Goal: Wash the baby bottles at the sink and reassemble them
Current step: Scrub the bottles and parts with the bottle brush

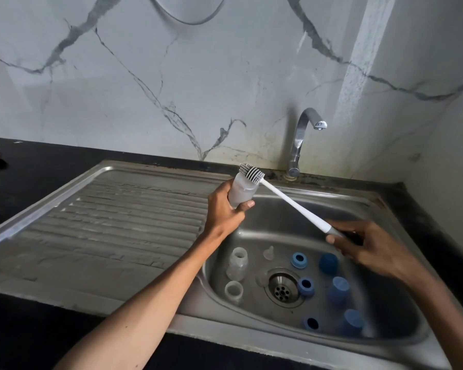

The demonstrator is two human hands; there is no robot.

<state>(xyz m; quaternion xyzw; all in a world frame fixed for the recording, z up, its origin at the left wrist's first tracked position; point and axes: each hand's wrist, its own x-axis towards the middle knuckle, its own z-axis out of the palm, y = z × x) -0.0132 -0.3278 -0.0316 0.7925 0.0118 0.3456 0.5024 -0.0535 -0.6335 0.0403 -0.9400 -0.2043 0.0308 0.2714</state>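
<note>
My left hand point(226, 209) grips a clear baby bottle point(240, 192) tilted above the sink's left edge. My right hand point(364, 245) holds the handle of a white bottle brush point(292, 202); its bristled head point(251, 173) sits at the bottle's mouth. Down in the sink basin point(278, 222) lie two more clear bottles point(238, 264) point(234, 291), a clear teat point(269, 253), three blue rings point(299, 260) point(305, 286) point(311, 323) and three blue caps point(328, 263) point(338, 290) point(352, 322).
A chrome tap point(302, 137) stands at the back of the basin with no water running. The ribbed steel drainboard point(112, 225) spreads to the left. A round drain point(281, 288) sits mid-basin. Black countertop point(24, 166) surrounds the sink below a marble wall.
</note>
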